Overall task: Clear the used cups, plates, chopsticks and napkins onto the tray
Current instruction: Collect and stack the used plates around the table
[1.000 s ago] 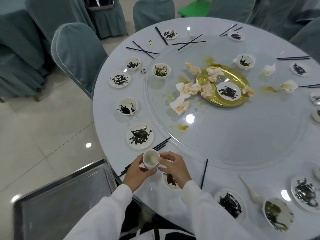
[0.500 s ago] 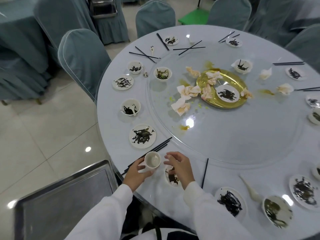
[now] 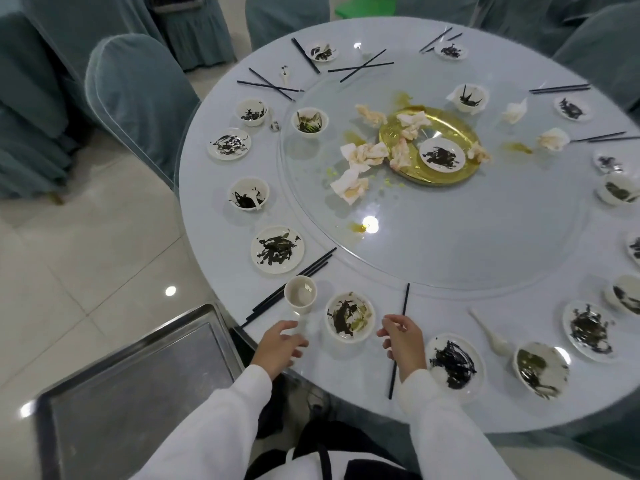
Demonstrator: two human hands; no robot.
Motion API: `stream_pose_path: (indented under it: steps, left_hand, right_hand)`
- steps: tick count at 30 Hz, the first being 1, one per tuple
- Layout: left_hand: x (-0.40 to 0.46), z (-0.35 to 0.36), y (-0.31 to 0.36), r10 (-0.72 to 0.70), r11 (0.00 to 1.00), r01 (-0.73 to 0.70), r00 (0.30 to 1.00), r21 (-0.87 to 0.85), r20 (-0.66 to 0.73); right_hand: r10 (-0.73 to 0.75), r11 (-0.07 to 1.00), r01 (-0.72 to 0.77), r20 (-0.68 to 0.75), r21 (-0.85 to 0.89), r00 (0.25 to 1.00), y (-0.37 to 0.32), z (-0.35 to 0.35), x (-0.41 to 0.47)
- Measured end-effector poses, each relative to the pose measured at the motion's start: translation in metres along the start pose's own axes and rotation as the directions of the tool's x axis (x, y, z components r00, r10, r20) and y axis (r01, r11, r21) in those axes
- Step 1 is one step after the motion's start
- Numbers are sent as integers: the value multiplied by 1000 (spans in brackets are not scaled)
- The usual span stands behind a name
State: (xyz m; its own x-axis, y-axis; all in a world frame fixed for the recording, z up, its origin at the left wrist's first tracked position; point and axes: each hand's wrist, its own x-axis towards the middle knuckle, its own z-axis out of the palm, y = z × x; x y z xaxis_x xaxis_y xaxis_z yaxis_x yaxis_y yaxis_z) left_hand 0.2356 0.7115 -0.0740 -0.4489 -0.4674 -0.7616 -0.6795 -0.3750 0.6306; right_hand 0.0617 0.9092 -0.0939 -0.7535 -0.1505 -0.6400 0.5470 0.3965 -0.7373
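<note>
A small white cup [image 3: 300,298] stands upright on the round table [image 3: 346,368] near its front edge, on black chopsticks [image 3: 291,285]. My left hand [image 3: 278,344] hovers just below the cup, fingers relaxed, holding nothing. A dirty small bowl [image 3: 349,317] sits between my hands. My right hand [image 3: 403,337] hangs to its right with loosely curled fingers, empty, beside a single black chopstick [image 3: 398,341]. The steel tray [image 3: 131,393] lies at the lower left, off the table's edge.
Dirty plates [image 3: 277,249] and bowls [image 3: 248,194] ring the table. A glass turntable [image 3: 450,244] carries a gold platter [image 3: 429,145] and crumpled napkins [image 3: 349,183]. A white spoon [image 3: 491,336] lies at the right. Covered chairs [image 3: 138,95] stand at the left and back.
My left hand set the cup down on the table and let go. My right hand drew back from the small bowl to the right. The camera view shifted.
</note>
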Motion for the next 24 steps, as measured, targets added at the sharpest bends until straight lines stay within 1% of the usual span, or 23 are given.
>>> stream_pose_path:
  steps: [3,7,10,18,24]
  left_hand:
    - [-6,1,-10,4,999,-7,998,42,56]
    - [-11,-3,-17,-3,997,-3,998,82,66]
    - [-16,-8,-22,18,998,-22,998,66,62]
    - [-25,-28,-29,147,987,-151,987,-60,-71]
    - [-35,-16,-33,250,957,-263,962,-123,-113]
  right_hand:
    - [50,998,-48,35,-51,998,13,3,-1]
    - [104,987,-92,84,-134,991,20,15,-2]
    - [82,980,-65,87,-186,993,23,23,-1]
    - [-9,964,25,62,-266,998,20,29,-10]
    - [-70,983,71,11,-172,997,26,3,-32]
